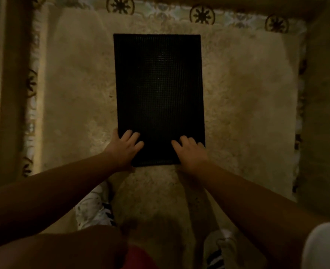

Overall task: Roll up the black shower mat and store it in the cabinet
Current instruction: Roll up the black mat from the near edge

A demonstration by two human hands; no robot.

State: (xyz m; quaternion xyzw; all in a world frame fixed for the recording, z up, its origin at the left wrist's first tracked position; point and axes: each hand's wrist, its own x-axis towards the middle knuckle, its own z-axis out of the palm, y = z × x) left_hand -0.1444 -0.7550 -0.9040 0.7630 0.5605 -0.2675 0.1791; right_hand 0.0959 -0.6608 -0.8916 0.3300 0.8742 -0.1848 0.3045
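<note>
There is one black shower mat (159,94), and it lies flat and unrolled, with its long side going away from me. Under it is one beige fluffy rug (247,105), and the mat is near the middle of this rug. Around the rug I see a tiled floor (31,90) with dark flower patterns, along the left side, the top and the right side. The light is dim and yellow. Below, near my body, are my two shoes; the left shoe (94,208) is white with dark stripes, and the right shoe (220,249) is partly hidden.

My left hand (124,148) lies on the near left corner of the mat, fingers spread, thumb at the edge. My right hand (191,152) presses the near right corner, fingers bent a little. Both hands are open, not holding anything.
</note>
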